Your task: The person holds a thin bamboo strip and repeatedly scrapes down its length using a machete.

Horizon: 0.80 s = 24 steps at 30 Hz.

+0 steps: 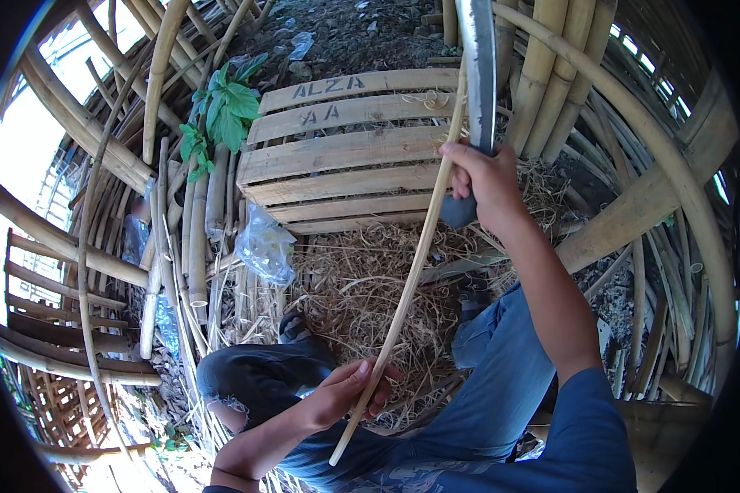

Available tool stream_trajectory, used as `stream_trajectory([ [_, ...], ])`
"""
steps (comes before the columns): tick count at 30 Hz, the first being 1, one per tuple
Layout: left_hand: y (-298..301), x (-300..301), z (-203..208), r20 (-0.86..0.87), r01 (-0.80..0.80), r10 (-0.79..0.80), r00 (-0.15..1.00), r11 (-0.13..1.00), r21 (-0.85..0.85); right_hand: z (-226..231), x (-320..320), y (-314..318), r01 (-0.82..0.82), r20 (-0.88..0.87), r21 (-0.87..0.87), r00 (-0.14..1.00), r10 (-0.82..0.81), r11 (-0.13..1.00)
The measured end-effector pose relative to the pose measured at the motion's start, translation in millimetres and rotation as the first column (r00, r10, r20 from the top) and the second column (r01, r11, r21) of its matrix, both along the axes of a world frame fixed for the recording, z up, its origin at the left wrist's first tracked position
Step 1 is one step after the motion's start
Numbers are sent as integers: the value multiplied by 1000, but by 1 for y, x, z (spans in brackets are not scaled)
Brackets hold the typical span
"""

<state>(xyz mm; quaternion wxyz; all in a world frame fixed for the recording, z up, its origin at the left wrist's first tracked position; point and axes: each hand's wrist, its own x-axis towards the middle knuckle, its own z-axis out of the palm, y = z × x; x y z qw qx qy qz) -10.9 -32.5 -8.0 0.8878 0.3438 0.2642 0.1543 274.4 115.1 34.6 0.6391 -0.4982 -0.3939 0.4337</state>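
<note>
A long, thin bamboo strip [412, 283] slants between my knees, its lower end near my lap and its upper end beside the blade. Near that lower end, my left hand [359, 389] is closed around it. My right hand [487, 182] grips the dark handle of a machete [484, 78], whose blade points up and away, past the top edge of the picture. The strip passes along the thumb side of that hand and lies close to the blade; whether they touch I cannot tell. Part of the handle is hidden by my fingers.
A slatted wooden crate [345, 156] stands ahead. Curly bamboo shavings [362, 304] cover the ground between my feet. A clear plastic bag [265, 245] and a leafy green plant [232, 103] are at left. Bamboo poles [551, 74] stand at right, with a slanting beam [633, 197] near my right arm.
</note>
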Motion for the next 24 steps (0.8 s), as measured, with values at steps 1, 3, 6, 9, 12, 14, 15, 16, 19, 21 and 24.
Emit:
stream_trajectory([
  [1,-2,2,5,-116,-19,16,993,999,-26,-1,8,3,25,-15,2,1000,-25,1000],
  [3,-4,2,5,-227,-40,26,974,997,-59,1,19,8,50,-26,-28,998,-51,998],
  [6,-3,-4,4,-139,-103,89,986,990,-95,2,14,8,31,15,-45,999,-30,999],
  [9,1,0,12,-221,-219,219,951,975,24,-10,11,2,93,71,-111,994,-86,989],
  [12,6,3,13,-202,-277,274,940,961,12,-26,3,-11,99,437,-76,898,-56,992],
  [14,8,1,15,-196,-309,304,932,951,3,-28,-17,-28,-19,798,37,602,-18,999],
  [15,10,0,15,-192,-334,329,925,943,7,-32,-26,-34,-77,847,78,531,-25,994],
  [16,11,-3,15,-192,-361,357,914,932,10,-37,-36,-39,-141,887,114,461,-37,983],
  [19,14,-2,18,-165,-383,375,912,924,-16,-40,-61,-63,-285,914,200,399,-74,938],
  [21,15,-1,21,-161,-386,377,912,922,-32,-40,-72,-76,-434,927,281,353,-125,856],
  [24,16,-3,22,-186,-382,371,910,924,-27,-38,-78,-79,-519,945,308,266,-192,797],
])
